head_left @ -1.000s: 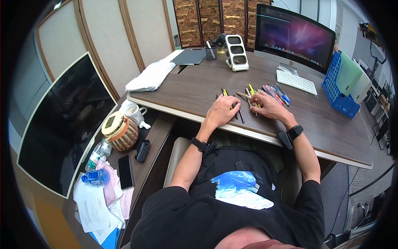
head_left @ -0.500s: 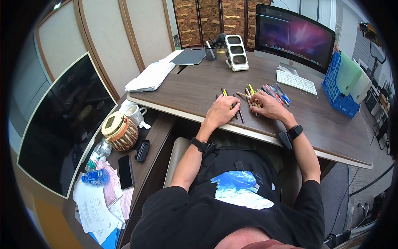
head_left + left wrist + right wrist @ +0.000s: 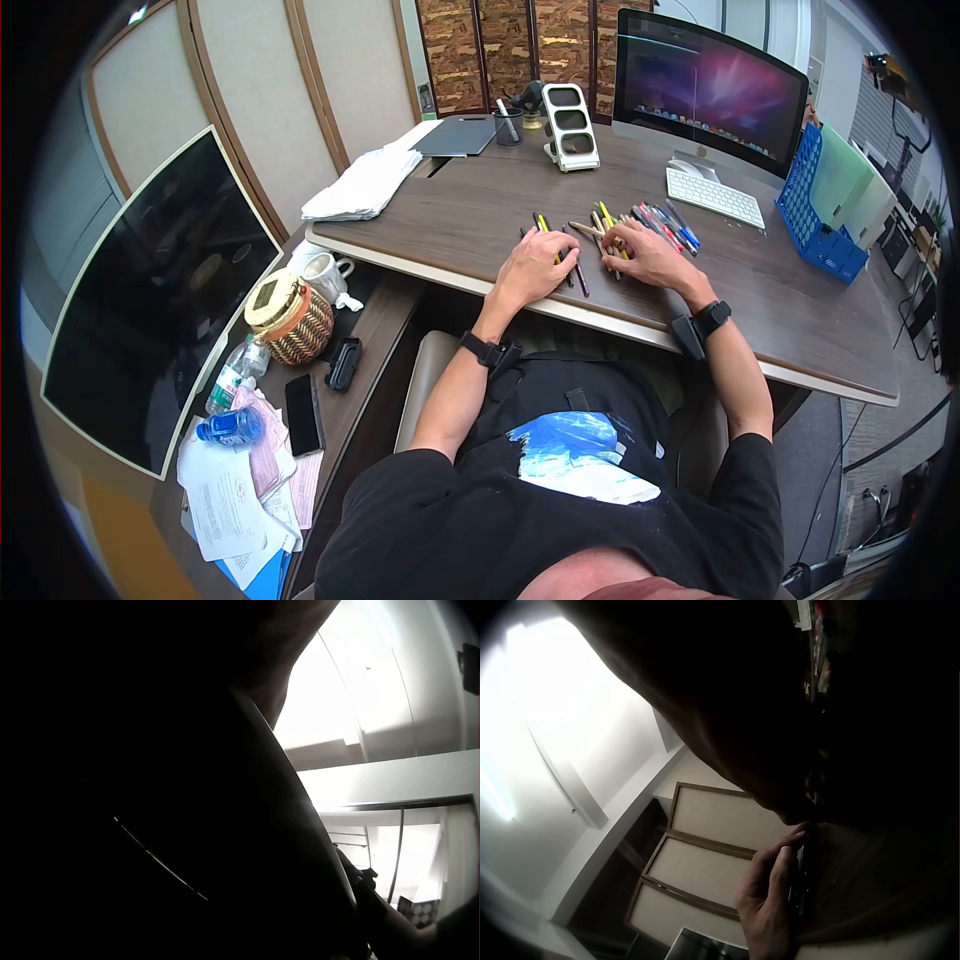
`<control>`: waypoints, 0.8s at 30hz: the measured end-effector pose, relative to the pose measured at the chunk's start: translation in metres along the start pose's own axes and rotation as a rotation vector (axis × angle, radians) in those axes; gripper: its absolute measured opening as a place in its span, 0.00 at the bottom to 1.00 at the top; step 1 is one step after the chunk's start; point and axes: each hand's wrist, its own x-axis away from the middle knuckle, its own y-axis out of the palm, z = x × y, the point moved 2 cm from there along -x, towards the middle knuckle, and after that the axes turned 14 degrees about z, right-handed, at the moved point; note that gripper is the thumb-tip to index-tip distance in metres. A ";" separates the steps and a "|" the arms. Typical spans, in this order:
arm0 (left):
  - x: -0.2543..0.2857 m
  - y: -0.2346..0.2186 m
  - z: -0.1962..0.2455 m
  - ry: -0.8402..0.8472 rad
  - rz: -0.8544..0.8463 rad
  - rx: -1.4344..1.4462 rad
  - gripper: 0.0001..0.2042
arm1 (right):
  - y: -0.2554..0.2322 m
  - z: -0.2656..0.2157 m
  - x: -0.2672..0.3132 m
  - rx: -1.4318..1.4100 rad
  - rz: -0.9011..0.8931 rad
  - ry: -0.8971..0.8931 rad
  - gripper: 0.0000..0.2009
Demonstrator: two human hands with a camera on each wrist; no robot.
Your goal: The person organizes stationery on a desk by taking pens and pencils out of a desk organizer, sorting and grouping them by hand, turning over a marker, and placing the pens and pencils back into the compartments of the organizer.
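Note:
Two groups of pencils and a pile of pens lie on the brown desk (image 3: 450, 220) in the head view. My left hand (image 3: 530, 265) rests with loosely bent fingers over the left group of pencils (image 3: 543, 222); a dark pencil (image 3: 583, 282) sticks out beside its fingertips. My right hand (image 3: 652, 256) arches over the other pencils (image 3: 604, 213), fingertips down among them and a tan pencil (image 3: 585, 229) lying by its index finger. Red and blue pens (image 3: 682, 226) lie just beyond it. The right wrist view shows the left hand (image 3: 769, 904) from the side; the left wrist view is mostly dark.
Behind the pens stand a white keyboard (image 3: 715, 198) and a monitor (image 3: 710, 90). A blue file rack (image 3: 825, 245) is at the right, a white three-hole stand (image 3: 572, 130) at the back. Papers (image 3: 365, 185) lie left; a side desk holds a woven basket (image 3: 300, 330), bottles and a phone (image 3: 304, 415).

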 end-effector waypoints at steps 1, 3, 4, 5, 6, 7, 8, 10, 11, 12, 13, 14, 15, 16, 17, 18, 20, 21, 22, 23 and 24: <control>0.000 -0.001 0.001 -0.003 -0.002 0.000 0.13 | 0.000 0.000 0.000 0.003 0.000 -0.001 0.16; -0.001 -0.001 0.001 -0.003 -0.003 0.002 0.13 | -0.001 -0.001 0.000 0.005 0.000 -0.002 0.16; -0.001 -0.001 0.001 -0.003 -0.004 0.004 0.13 | -0.001 -0.001 0.000 0.007 -0.003 0.000 0.17; -0.001 -0.001 0.001 -0.002 -0.004 0.004 0.13 | -0.001 -0.001 0.000 0.010 -0.006 0.001 0.17; -0.001 -0.001 0.001 -0.001 -0.002 0.001 0.13 | -0.001 -0.001 0.000 0.010 -0.005 0.001 0.17; 0.000 -0.001 0.001 -0.001 0.000 -0.002 0.13 | -0.001 -0.002 0.000 0.004 -0.011 0.004 0.17; 0.000 -0.001 0.001 -0.001 0.000 -0.002 0.13 | -0.001 -0.002 0.000 -0.001 -0.017 0.008 0.17; 0.000 -0.002 0.002 -0.002 -0.005 -0.001 0.13 | -0.001 -0.002 0.000 -0.002 -0.018 0.009 0.17; 0.000 -0.002 0.002 -0.002 -0.005 -0.001 0.13 | -0.001 -0.001 0.000 -0.002 -0.019 0.008 0.18; 0.000 -0.002 0.003 -0.002 -0.003 -0.002 0.13 | -0.001 -0.002 0.000 -0.001 -0.019 0.008 0.18; 0.000 -0.002 0.003 -0.002 -0.002 -0.003 0.13 | -0.002 -0.002 0.000 0.001 -0.019 0.008 0.18; 0.000 -0.002 0.003 -0.002 -0.002 -0.003 0.13 | -0.002 -0.002 0.000 0.004 -0.019 0.008 0.18; 0.000 -0.002 0.003 0.002 0.002 -0.001 0.13 | -0.001 -0.001 0.000 0.004 -0.019 0.008 0.18; 0.000 -0.002 0.002 0.005 0.006 0.001 0.13 | -0.001 -0.001 0.000 -0.001 -0.017 0.005 0.18; 0.000 -0.001 0.002 0.005 0.006 0.001 0.13 | -0.001 0.000 0.000 -0.005 -0.015 0.002 0.18; 0.000 -0.001 0.001 0.008 0.005 0.004 0.13 | -0.001 0.000 0.000 -0.005 -0.014 0.002 0.18; 0.000 0.000 0.001 0.012 0.005 0.007 0.13 | -0.001 0.000 0.000 0.001 -0.009 0.006 0.18; 0.000 0.000 0.001 0.012 0.006 0.006 0.13 | -0.001 -0.001 0.000 0.001 -0.009 0.006 0.18; 0.000 0.000 0.001 0.012 0.007 0.005 0.12 | -0.001 -0.001 0.000 0.000 -0.010 0.009 0.18; 0.000 0.000 0.001 0.012 0.006 0.005 0.12 | -0.001 -0.001 0.000 -0.002 -0.012 0.012 0.18; 0.000 0.000 0.001 0.011 0.007 0.003 0.12 | -0.001 -0.001 0.000 -0.002 -0.012 0.012 0.18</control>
